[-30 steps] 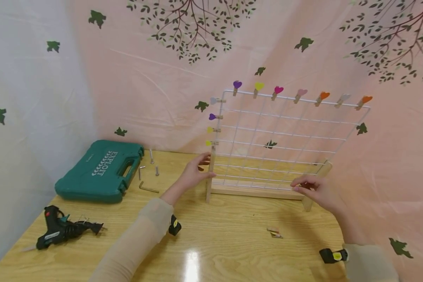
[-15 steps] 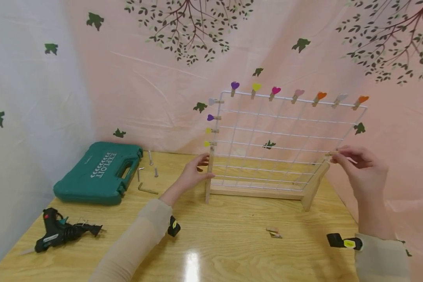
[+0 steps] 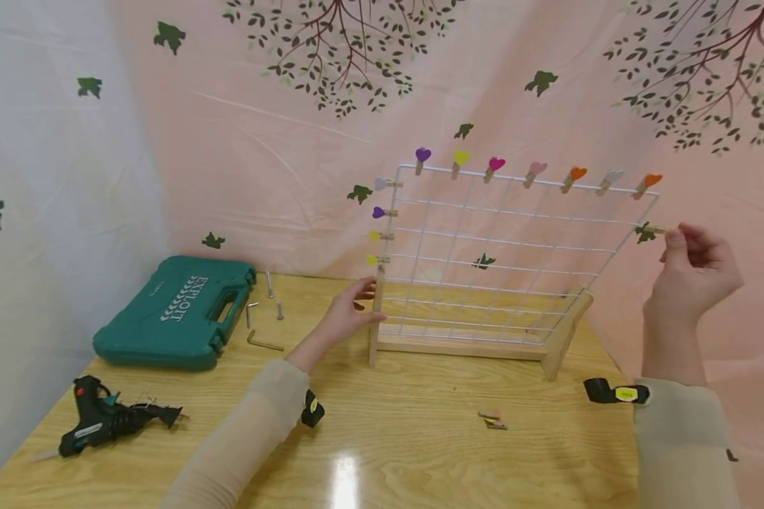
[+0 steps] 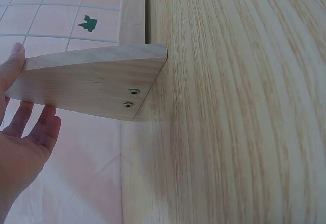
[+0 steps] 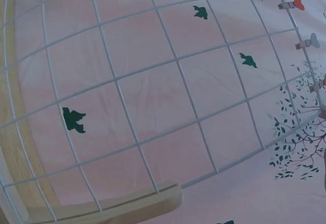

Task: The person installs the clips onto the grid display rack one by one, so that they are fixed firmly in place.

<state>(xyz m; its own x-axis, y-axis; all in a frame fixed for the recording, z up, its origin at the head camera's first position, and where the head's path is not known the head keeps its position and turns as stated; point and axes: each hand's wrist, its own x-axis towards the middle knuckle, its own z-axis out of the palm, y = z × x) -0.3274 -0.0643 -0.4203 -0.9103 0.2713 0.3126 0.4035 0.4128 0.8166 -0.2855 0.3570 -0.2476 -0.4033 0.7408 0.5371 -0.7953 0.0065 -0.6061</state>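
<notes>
A white wire grid stands in a wooden base. My left hand holds the base's left side board, thumb on one face and fingers on the other. Two bolts show in that board. Beyond the grid's right edge, my right hand pinches a small wooden clothespin, its tip pointing toward the wire. Heart-topped clothespins line the top wire, among them a purple one, and several more, such as a yellow one, run down the left wire. The right wrist view misses the right hand.
Small loose clothespins lie on the wooden table in front of the base. At left are a green tool case, a black glue gun, hex keys and bolts. A patterned cloth hangs close behind.
My right hand has risen from the grid's lower right to beside its upper right edge, carrying the clothespin. The left hand has kept its hold on the side board.
</notes>
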